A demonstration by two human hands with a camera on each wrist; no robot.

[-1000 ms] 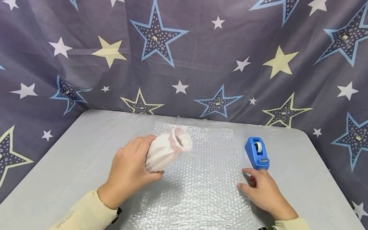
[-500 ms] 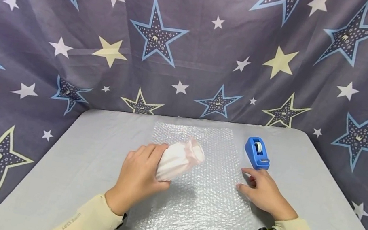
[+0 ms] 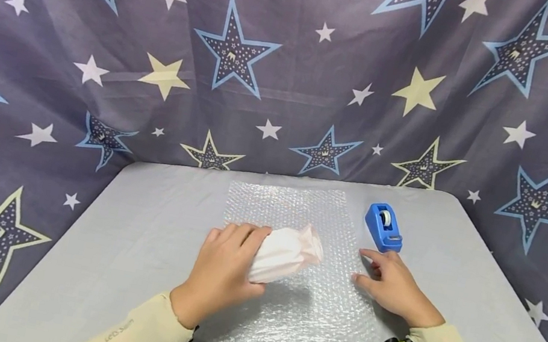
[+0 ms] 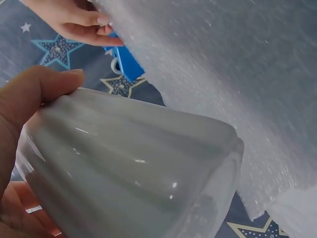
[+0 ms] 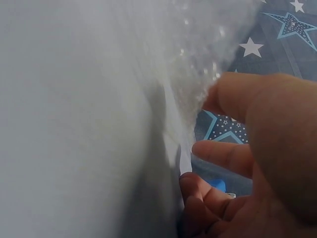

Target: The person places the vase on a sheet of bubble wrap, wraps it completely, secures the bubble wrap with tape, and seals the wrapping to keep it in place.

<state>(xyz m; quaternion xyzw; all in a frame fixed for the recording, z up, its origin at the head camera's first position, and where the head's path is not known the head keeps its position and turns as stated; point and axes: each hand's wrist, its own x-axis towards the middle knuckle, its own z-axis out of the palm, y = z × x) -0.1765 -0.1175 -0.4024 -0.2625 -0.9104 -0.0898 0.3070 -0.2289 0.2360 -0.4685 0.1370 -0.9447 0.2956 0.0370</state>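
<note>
Left fingers (image 3: 255, 241) gripping vase (image 3: 282, 255) over bubble wrap (image 3: 303, 320), right fingers (image 3: 375, 255) parted, tape dispenser (image 3: 381, 229) just beside

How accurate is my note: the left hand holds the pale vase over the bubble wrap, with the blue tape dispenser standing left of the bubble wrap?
One slip: the blue tape dispenser stands to the right of the bubble wrap, not the left, as the head view shows. The rest is correct: the left hand holds the pale vase over the bubble wrap.
</note>
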